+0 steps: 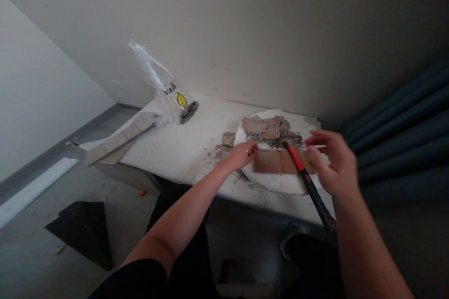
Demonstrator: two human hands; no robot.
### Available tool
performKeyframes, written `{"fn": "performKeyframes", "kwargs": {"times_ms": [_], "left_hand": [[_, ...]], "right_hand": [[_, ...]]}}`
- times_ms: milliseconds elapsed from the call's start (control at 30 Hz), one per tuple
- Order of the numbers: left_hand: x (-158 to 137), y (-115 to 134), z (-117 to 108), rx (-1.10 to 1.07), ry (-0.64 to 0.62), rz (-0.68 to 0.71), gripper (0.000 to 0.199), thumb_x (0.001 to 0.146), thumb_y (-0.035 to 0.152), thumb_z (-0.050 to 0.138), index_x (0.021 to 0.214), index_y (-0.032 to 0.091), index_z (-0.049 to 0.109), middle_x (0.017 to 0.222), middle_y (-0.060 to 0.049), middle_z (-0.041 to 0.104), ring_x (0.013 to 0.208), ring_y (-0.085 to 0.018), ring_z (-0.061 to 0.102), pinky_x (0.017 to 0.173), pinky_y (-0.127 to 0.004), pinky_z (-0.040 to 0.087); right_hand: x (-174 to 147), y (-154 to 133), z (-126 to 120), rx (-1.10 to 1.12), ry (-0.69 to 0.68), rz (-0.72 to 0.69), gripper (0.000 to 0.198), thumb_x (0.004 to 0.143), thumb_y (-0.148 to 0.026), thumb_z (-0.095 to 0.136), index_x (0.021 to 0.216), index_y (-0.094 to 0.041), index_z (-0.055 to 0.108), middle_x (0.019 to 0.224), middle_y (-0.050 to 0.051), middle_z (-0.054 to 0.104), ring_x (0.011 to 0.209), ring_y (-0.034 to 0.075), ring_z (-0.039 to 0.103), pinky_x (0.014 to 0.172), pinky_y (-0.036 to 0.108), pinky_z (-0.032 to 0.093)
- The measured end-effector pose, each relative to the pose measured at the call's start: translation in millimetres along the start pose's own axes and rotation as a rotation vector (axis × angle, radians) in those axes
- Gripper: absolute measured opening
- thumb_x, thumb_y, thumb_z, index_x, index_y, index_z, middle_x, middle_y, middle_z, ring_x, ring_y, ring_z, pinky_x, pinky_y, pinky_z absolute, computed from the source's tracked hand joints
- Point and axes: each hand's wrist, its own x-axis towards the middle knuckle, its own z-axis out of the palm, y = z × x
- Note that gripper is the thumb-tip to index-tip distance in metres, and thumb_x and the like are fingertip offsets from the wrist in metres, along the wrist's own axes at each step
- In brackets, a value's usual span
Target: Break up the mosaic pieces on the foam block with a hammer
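Observation:
My left hand (244, 154) is closed at the left end of a flat brown piece (277, 162). Its fingers are curled together, and what they hold, if anything, is too small to make out. My right hand (335, 163) hovers to the right of the same piece, fingers apart and nothing in them. Between the hands lies a hammer-like tool with a red and black handle (308, 182); its head is hard to make out among the debris. Behind it, a rough brown slab (261, 127) rests on grey broken bits (291, 140). All this sits on a round white slab (280, 187).
A clear plastic bag (164, 86) with a lemon print and dark bits inside stands on the white table (203, 117). Cardboard strips (115, 142) lie at the table's left end. A black folded sheet (84, 231) is on the floor. Dark curtains (403, 140) hang at right.

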Motion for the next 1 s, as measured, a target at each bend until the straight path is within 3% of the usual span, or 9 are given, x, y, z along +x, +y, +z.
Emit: {"fn": "performKeyframes", "kwargs": {"times_ms": [67, 133, 267, 433, 600, 767, 1000], "left_hand": [[3.7, 5.4, 9.3, -0.033, -0.024, 0.028, 0.018, 0.085, 0.024, 0.057, 0.103, 0.021, 0.06, 0.086, 0.0, 0.07, 0.073, -0.013, 0.06, 0.069, -0.026, 0.044], [7.3, 9.9, 15.7, -0.034, -0.038, 0.048, 0.02, 0.084, 0.023, 0.058, 0.104, 0.021, 0.061, 0.086, 0.0, 0.07, 0.073, -0.013, 0.06, 0.069, -0.026, 0.043], [14.7, 15.8, 21.0, -0.049, -0.056, 0.079, 0.012, 0.086, 0.028, 0.059, 0.092, 0.021, 0.065, 0.085, 0.0, 0.07, 0.074, -0.013, 0.06, 0.07, -0.026, 0.043], [23.4, 10.3, 21.7, -0.141, -0.073, 0.035, 0.009, 0.082, 0.027, 0.063, 0.08, 0.019, 0.066, 0.076, 0.001, 0.068, 0.072, -0.012, 0.059, 0.068, -0.024, 0.043], [26.1, -0.2, 18.4, -0.217, -0.087, -0.039, 0.003, 0.078, 0.02, 0.064, 0.08, 0.018, 0.064, 0.072, 0.002, 0.066, 0.07, -0.012, 0.06, 0.067, -0.024, 0.045], [20.8, -0.5, 10.9, -0.189, -0.108, -0.071, 0.005, 0.076, 0.022, 0.067, 0.076, 0.019, 0.062, 0.07, 0.002, 0.065, 0.07, -0.013, 0.061, 0.066, -0.025, 0.046], [16.0, -5.5, 3.8, -0.182, -0.091, -0.1, 0.006, 0.077, 0.023, 0.064, 0.08, 0.019, 0.067, 0.076, 0.0, 0.069, 0.075, -0.014, 0.064, 0.07, -0.026, 0.05]], "right_hand": [[-4.5, 22.5, 15.6, -0.124, -0.108, 0.037, 0.029, 0.095, -0.038, 0.054, 0.11, -0.016, 0.067, 0.1, 0.012, 0.068, 0.09, 0.025, 0.065, 0.079, 0.04, 0.056], [-9.8, 46.7, 29.5, -0.303, -0.226, 0.056, 0.029, 0.093, -0.035, 0.053, 0.107, -0.015, 0.068, 0.105, 0.016, 0.067, 0.1, 0.03, 0.062, 0.089, 0.044, 0.052], [-16.1, 75.7, 40.7, -0.466, -0.349, 0.122, 0.036, 0.091, -0.033, 0.055, 0.12, -0.014, 0.064, 0.115, 0.017, 0.064, 0.111, 0.031, 0.059, 0.095, 0.042, 0.048], [-14.2, 78.0, 41.0, -0.555, -0.486, 0.213, 0.042, 0.093, -0.036, 0.056, 0.128, -0.013, 0.06, 0.126, 0.02, 0.06, 0.116, 0.032, 0.057, 0.095, 0.041, 0.047], [-13.8, 75.7, 41.9, -0.613, -0.547, 0.267, 0.049, 0.093, -0.037, 0.058, 0.135, -0.012, 0.054, 0.128, 0.021, 0.059, 0.115, 0.034, 0.059, 0.092, 0.041, 0.048], [-14.0, 73.8, 40.3, -0.64, -0.638, 0.382, 0.059, 0.095, -0.04, 0.056, 0.147, -0.016, 0.042, 0.13, 0.022, 0.058, 0.114, 0.034, 0.062, 0.089, 0.042, 0.049], [-10.2, 69.2, 39.1, -0.647, -0.68, 0.414, 0.062, 0.096, -0.04, 0.054, 0.151, -0.016, 0.036, 0.135, 0.024, 0.057, 0.115, 0.035, 0.063, 0.088, 0.042, 0.048]]}}
